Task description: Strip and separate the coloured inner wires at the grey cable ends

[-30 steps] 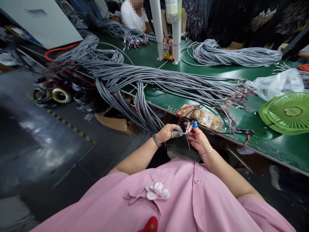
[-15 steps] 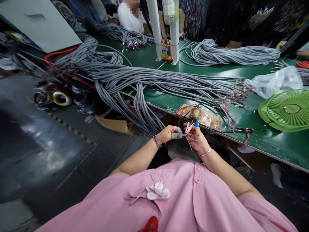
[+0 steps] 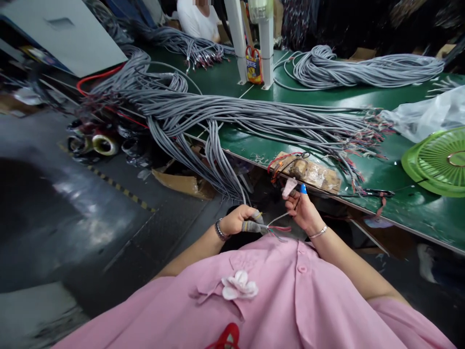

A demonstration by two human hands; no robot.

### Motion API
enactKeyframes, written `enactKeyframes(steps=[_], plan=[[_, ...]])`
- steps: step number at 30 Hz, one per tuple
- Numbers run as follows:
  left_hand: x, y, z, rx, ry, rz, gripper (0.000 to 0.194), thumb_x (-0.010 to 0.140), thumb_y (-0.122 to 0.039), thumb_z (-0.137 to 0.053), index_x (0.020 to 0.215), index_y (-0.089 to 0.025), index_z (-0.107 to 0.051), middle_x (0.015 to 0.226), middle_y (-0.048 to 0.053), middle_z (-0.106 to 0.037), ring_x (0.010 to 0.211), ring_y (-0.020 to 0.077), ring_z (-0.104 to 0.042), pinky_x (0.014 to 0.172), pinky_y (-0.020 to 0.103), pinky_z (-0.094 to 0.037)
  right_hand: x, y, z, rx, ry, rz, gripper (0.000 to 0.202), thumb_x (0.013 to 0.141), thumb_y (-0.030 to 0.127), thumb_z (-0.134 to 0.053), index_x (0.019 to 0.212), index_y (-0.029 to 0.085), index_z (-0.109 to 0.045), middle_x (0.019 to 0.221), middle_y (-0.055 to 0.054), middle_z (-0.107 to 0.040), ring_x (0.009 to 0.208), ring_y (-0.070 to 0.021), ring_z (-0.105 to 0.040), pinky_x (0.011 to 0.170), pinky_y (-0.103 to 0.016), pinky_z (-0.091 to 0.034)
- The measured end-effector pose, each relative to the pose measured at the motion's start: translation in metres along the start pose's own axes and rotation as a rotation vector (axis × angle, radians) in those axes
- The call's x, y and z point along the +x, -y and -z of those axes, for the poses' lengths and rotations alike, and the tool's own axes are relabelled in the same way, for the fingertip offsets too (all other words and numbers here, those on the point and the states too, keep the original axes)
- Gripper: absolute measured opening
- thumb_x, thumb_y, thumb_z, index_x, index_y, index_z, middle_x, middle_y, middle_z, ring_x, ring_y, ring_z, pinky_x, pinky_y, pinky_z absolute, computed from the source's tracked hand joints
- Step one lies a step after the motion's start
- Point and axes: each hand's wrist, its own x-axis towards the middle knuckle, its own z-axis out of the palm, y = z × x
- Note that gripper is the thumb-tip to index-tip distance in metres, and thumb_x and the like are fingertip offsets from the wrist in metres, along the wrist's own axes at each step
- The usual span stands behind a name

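Note:
My left hand [image 3: 238, 223], with grey striped covers on its thumb and finger, pinches the end of a grey cable. Thin coloured wires [image 3: 279, 228] fan out from that end, red ones among them. To its right, my right hand [image 3: 305, 212] is closed around a small pink clip-like tool [image 3: 289, 187]; its exact kind is unclear. A blue cover wraps one of that hand's fingertips. One pale strand [image 3: 279, 217] stretches from the cable end up to the right fingers. Both hands are in front of the table edge, above my lap.
A long bundle of grey cables [image 3: 254, 109] lies across the green table [image 3: 385, 194], part of it hanging over the edge. A taped cardboard block [image 3: 314, 175] sits at the edge, with a green fan [image 3: 441, 162] to the right. Behind the table is a person in white [image 3: 198, 22].
My hands have moved apart, the left one down and left. A pale strand now spans between them, and the pink tool has turned in my right hand. The view has shifted slightly.

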Motion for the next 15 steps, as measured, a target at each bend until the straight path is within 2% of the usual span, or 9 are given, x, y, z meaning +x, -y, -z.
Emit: enactKeyframes(steps=[4, 7, 10, 12, 15], plan=[[-0.005, 0.011, 0.002, -0.067, -0.211, -0.033, 0.036, 0.068, -0.045, -0.083, 0.078, -0.011, -0.072, 0.068, 0.005, -0.067, 0.060, 0.0109, -0.058, 0.060, 0.021, -0.048, -0.001, 0.005, -0.001, -0.032, 0.027, 0.020, 0.048, 0.075, 0.065, -0.069, 0.077, 0.021, -0.053, 0.076, -0.001, -0.065, 0.046, -0.0065, -0.037, 0.033, -0.016, -0.014], [0.000, 0.021, 0.005, -0.076, -0.261, -0.038, 0.040, 0.066, -0.046, -0.084, 0.079, -0.010, -0.071, 0.070, 0.004, -0.066, 0.062, 0.0104, -0.058, 0.061, 0.021, -0.048, -0.003, 0.009, -0.001, -0.052, 0.031, 0.035, 0.047, 0.075, 0.066, -0.069, 0.081, 0.020, -0.058, 0.076, -0.001, -0.065, 0.045, -0.0057, -0.035, 0.033, -0.016, -0.013], [0.007, 0.032, 0.007, 0.016, -0.269, -0.018, 0.040, 0.071, -0.046, -0.080, 0.084, -0.010, -0.071, 0.073, 0.004, -0.067, 0.064, 0.0104, -0.058, 0.063, 0.021, -0.048, -0.006, 0.010, 0.001, -0.090, 0.007, 0.060, 0.048, 0.075, 0.066, -0.069, 0.082, 0.019, -0.061, 0.077, -0.001, -0.065, 0.044, -0.0051, -0.033, 0.032, -0.016, -0.011], [0.012, 0.039, 0.008, 0.119, -0.298, -0.024, 0.039, 0.075, -0.044, -0.078, 0.096, -0.011, -0.071, 0.086, 0.006, -0.070, 0.074, 0.0122, -0.062, 0.072, 0.024, -0.050, -0.009, 0.010, 0.003, -0.121, -0.039, 0.103, 0.046, 0.075, 0.062, -0.071, 0.081, 0.018, -0.062, 0.076, -0.002, -0.065, 0.043, -0.0043, -0.032, 0.032, -0.016, -0.011], [0.018, 0.043, 0.011, 0.211, -0.398, -0.054, 0.048, 0.075, -0.039, -0.078, 0.115, -0.014, -0.068, 0.112, 0.011, -0.070, 0.100, 0.0180, -0.064, 0.092, 0.030, -0.049, -0.013, 0.009, 0.005, -0.162, -0.131, 0.255, 0.037, 0.075, 0.052, -0.074, 0.078, 0.017, -0.062, 0.070, 0.001, -0.061, 0.042, -0.0028, -0.028, 0.033, -0.016, -0.014]])
